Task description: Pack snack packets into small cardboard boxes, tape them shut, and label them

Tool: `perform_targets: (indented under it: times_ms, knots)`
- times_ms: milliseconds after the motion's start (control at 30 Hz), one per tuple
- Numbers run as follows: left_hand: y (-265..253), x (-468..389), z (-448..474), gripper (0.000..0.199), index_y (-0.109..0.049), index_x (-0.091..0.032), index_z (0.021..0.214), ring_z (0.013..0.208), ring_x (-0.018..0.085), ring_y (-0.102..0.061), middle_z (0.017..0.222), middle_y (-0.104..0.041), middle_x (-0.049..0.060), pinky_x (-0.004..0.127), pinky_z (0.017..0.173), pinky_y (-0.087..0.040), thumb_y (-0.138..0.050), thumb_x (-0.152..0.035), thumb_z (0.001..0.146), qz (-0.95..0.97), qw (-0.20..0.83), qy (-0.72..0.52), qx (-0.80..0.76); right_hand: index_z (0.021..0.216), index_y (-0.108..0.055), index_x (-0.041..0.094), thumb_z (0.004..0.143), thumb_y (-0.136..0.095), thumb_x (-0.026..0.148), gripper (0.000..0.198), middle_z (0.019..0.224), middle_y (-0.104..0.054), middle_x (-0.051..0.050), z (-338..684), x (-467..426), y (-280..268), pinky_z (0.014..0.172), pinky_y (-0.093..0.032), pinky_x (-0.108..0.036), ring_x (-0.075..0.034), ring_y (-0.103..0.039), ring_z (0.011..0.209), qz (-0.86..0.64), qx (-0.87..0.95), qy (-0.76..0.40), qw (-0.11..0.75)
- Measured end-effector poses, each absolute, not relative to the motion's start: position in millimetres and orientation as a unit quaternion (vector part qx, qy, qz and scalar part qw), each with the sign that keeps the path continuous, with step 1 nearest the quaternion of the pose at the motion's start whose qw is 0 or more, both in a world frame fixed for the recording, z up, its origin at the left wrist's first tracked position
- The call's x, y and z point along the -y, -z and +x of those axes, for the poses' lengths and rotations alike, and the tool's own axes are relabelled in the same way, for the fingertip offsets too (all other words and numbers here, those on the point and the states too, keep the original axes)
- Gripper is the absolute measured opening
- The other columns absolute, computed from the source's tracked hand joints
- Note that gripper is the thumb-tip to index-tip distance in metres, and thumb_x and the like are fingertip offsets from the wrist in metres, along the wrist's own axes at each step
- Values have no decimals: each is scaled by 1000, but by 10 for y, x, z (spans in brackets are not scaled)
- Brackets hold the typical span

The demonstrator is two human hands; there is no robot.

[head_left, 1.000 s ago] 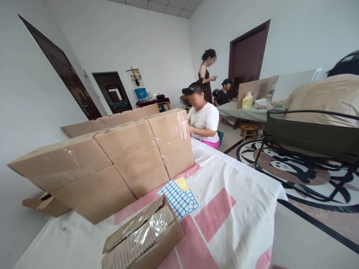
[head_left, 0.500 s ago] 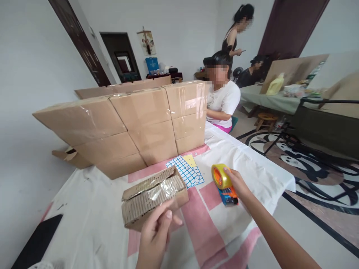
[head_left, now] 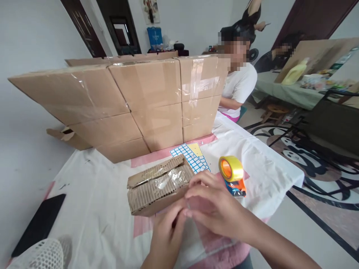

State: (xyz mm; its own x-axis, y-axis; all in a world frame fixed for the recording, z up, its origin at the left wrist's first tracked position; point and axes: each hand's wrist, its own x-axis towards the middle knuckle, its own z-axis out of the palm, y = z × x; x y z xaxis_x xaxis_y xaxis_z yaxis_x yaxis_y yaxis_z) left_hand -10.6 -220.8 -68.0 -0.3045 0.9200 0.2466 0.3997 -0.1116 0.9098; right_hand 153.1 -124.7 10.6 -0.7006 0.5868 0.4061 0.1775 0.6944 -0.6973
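In front of me on the table is a small cardboard box point(head_left: 165, 190) with corrugated flaps and shiny clear tape along its top seam. My left hand point(head_left: 169, 231) is closed in a pinch just before the box's near side. Meeting it fingertip to fingertip is my right hand point(head_left: 215, 205), its fingers curled by the box's right end. A see-through strip of clear tape point(head_left: 199, 204) stretches between the fingers of both hands, hard to make out. To the right rests a yellow tape roll point(head_left: 235, 168) on a blue and orange tape dispenser point(head_left: 238, 188).
Large taped cardboard boxes point(head_left: 157, 101) form a wall behind the small box. A patterned card point(head_left: 193, 155) lies beyond it. At lower left are a black flat object point(head_left: 39, 224) and a white perforated basket point(head_left: 45, 254). A person in a white shirt point(head_left: 242, 86) sits across the table.
My right hand has let go of the tape roll and come left to meet my left hand. The roll stays on the dispenser. The view has tilted down.
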Motion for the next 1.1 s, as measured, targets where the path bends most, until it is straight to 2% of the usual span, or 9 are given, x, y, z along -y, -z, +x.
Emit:
perform_targets:
  times_ms: [100, 267, 433, 567, 667, 767, 900, 1000, 1100]
  knots:
    - [791, 2218, -270, 31, -71, -25, 122, 88, 21, -76, 97, -80, 5, 31, 79, -64, -52, -37, 101, 560, 251, -485, -623, 96, -63, 21, 102, -50, 14, 16, 104, -64, -6, 1351, 1357, -286, 87, -47, -37, -21, -55, 101, -214, 889, -281, 293]
    - [889, 2281, -518, 28, -69, -25, 123, 93, 17, -77, 111, -79, 5, 24, 82, -61, -54, -23, 99, 611, 187, -485, -597, 117, -62, 20, 101, -57, 21, 16, 112, -66, -8, 1225, 1315, -349, 92, -46, -40, -24, -54, 106, -218, 915, -245, 234]
    - [903, 2329, -513, 31, -70, -27, 123, 73, 11, -72, 102, -80, 3, 19, 71, -57, -50, -21, 101, 622, 210, -494, -570, 87, -63, 19, 102, -52, 15, 20, 96, -65, -4, 1033, 1252, -201, 85, -44, -38, -22, -53, 95, -182, 935, -246, 179]
    - [1050, 2474, -551, 35, -68, -23, 126, 50, 11, -56, 61, -66, -5, 18, 50, -46, -61, -41, 96, 499, 254, -491, -668, 94, -61, 21, 98, -52, 10, 15, 100, -64, -5, 1206, 1324, -395, 84, -46, -38, -22, -54, 97, -179, 935, -237, 196]
    - [1153, 2654, -678, 32, -73, -22, 108, 42, 11, -47, 45, -47, -9, 20, 46, -41, -61, -48, 94, 419, 213, -505, -724, 101, -60, 24, 96, -56, 12, 13, 110, -62, -7, 1335, 1296, -688, 90, -49, -37, -24, -56, 108, -201, 915, -267, 227]
    - [1122, 2760, -858, 16, -73, -23, 101, 47, 11, -52, 56, -56, -6, 22, 52, -45, -65, -35, 93, 389, 12, -586, -711, 94, -61, 26, 97, -57, 13, 14, 115, -61, -5, 1103, 1117, -835, 96, -49, -36, -23, -56, 116, -169, 912, -322, 189]
    - [944, 2627, -1127, 35, -69, -22, 122, 74, 18, -62, 84, -69, 3, 32, 68, -50, -67, -17, 88, 515, -238, -588, -577, 87, -63, 22, 96, -58, 9, 16, 110, -61, -4, 333, 772, -614, 101, -44, -40, -21, -55, 114, -121, 915, -374, 95]
    - [892, 2433, -1257, 33, -72, -21, 119, 103, 28, -61, 106, -77, 9, 42, 88, -45, -72, -19, 86, 631, -279, -433, -580, 83, -64, 18, 93, -64, 12, 11, 109, -61, -7, -163, 595, -329, 102, -40, -43, -25, -52, 116, -131, 933, -330, 63]
    - [968, 2329, -1264, 28, -72, -22, 117, 108, 28, -59, 109, -80, 3, 44, 93, -39, -69, -18, 90, 658, -241, -389, -597, 79, -66, 17, 92, -69, 17, 13, 110, -60, -9, -421, 579, -114, 99, -39, -43, -27, -51, 116, -144, 948, -282, 19]
